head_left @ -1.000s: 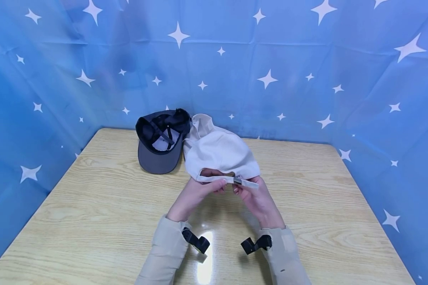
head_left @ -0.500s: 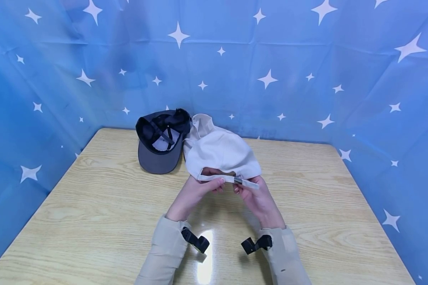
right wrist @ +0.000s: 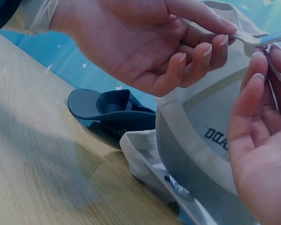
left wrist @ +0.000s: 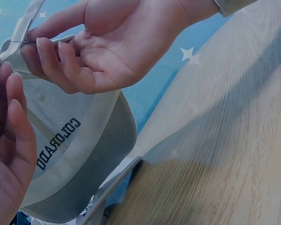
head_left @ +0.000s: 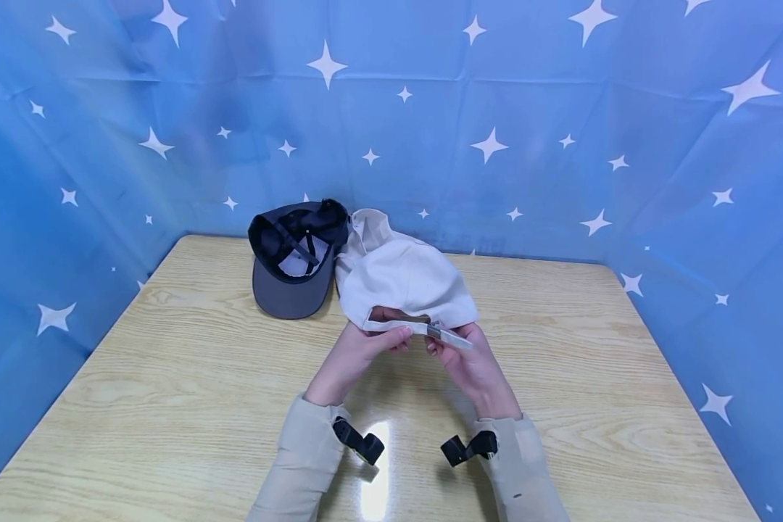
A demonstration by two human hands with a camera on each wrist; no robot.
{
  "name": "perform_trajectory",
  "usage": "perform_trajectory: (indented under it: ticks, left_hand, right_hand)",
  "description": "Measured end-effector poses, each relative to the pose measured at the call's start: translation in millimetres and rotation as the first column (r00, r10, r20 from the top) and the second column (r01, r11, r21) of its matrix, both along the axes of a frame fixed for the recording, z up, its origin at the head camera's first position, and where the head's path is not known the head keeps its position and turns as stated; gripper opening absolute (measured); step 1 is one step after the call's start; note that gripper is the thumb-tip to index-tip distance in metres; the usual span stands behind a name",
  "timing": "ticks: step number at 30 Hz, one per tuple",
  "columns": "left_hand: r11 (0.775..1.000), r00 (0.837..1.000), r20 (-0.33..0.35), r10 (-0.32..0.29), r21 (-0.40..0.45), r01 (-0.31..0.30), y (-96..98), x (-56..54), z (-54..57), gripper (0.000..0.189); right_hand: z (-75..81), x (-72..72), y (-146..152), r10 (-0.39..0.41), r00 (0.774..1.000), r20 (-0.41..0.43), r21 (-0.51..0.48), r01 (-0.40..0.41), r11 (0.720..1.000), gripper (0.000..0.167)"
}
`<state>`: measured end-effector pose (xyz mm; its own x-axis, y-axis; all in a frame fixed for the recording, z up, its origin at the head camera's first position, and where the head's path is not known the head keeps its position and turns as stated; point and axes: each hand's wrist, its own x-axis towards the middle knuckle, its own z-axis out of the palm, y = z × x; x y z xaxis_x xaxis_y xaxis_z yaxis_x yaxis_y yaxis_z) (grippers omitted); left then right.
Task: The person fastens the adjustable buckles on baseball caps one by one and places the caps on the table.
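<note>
In the head view a white baseball cap [head_left: 411, 279] is held with its back opening toward me. My left hand [head_left: 359, 355] pinches the back strap [head_left: 394, 328], thumb on top. At the strap's metal buckle [head_left: 434, 331] and loose end, my right hand [head_left: 473, 370] grips from below. Both wrist views show the fingertips of the two hands meeting at the strap. Dark "COLORADO" lettering [left wrist: 58, 143] shows inside the cap in the left wrist view. Some fingers are hidden behind the strap and cap.
A dark cap [head_left: 293, 261] lies upside down to the left, its brim toward me. Another pale cap [head_left: 368, 228] sits beside it, partly hidden behind the white one. The wooden table [head_left: 170, 406] meets a blue starred curtain [head_left: 391, 109].
The buckle and the loose strap end have tilted slightly, the end dipping at the right hand. Both hands and the caps stay almost in place.
</note>
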<state>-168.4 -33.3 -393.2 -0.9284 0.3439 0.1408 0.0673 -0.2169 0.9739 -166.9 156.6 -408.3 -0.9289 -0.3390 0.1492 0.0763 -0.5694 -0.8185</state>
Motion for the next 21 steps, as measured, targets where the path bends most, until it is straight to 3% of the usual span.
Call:
perform_trajectory:
  ticks: [9,17,21]
  left_hand:
    - [1.0,1.0,-0.02,-0.019,0.001,0.019,1.6,0.5,1.0,0.031]
    - [0.999,0.999,-0.016,-0.042,-0.006,0.042,1.3,8.3,16.6,0.022]
    - [0.999,0.998,-0.03,-0.051,-0.018,0.051,1.9,8.5,17.7,0.022]
  right_hand:
    - [1.1,-0.4,-2,0.026,0.999,-0.027,-0.009,-0.026,1.0,0.007]
    - [2.9,0.1,-2,0.029,0.999,-0.029,0.013,-0.029,0.999,0.008]
    - [2.9,0.4,-3,0.023,0.999,-0.024,0.015,-0.023,1.0,0.01]
